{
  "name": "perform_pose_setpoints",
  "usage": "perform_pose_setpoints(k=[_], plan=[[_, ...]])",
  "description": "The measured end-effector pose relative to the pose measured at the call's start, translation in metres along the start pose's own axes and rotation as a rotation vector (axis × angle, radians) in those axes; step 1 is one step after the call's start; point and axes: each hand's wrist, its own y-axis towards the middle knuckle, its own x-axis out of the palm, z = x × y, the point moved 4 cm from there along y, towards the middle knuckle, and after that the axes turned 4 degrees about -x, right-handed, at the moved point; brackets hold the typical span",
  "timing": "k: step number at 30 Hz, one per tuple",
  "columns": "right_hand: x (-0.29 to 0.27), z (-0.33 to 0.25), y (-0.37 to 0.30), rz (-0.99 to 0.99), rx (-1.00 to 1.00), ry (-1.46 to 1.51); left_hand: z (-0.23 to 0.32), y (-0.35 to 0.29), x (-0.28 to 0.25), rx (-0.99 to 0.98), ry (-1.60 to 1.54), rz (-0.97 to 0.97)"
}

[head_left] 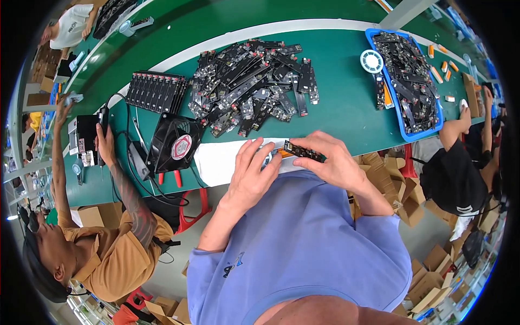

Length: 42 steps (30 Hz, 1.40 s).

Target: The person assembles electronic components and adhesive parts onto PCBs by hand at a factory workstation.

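Observation:
My right hand (pixel 333 163) pinches a narrow black circuit board (pixel 303 151) between thumb and fingers, just above the near edge of the green table. Close beside it, my left hand (pixel 250 172) has its fingers bent around something small and pale, mostly hidden by the fingers. Between the two hands an orange piece (pixel 283 154) shows next to the board's end; which hand holds it I cannot tell. Under both hands lies a white sheet (pixel 214 161). Beyond it rises a large heap of similar circuit boards (pixel 249 81).
Left of the heap stand a row of black boards (pixel 154 92), a black fan (pixel 176 144) and red-handled pliers (pixel 177 179). A co-worker's hand (pixel 105 143) grips a black tool further left. At right are a blue tray (pixel 405 135) full of boards and a round white-blue object (pixel 371 61).

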Motion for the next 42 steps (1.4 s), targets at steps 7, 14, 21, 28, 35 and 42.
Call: perform_pose_setpoints(k=[7, 14, 21, 28, 35, 42], plan=[[-0.001, -0.001, -0.002, -0.032, -0.092, -0.062, -0.005, 0.000, -0.001, 0.037, 0.035, -0.065], [-0.003, -0.001, 0.001, 0.049, -0.080, -0.105, -0.007, 0.001, 0.001, 0.057, 0.037, -0.050], [-0.002, -0.003, 0.002, 0.037, -0.150, -0.110, -0.008, -0.003, 0.004, 0.052, 0.012, -0.025], [-0.002, 0.001, 0.002, 0.011, -0.179, -0.133, -0.005, 0.001, 0.003, 0.026, 0.074, -0.062], [0.002, 0.004, 0.002, -0.019, -0.144, -0.177, -0.004, -0.001, 0.002, 0.034, 0.121, -0.110], [0.002, 0.000, 0.005, -0.003, -0.183, -0.219, 0.003, 0.006, -0.002, 0.018, 0.146, -0.191]])
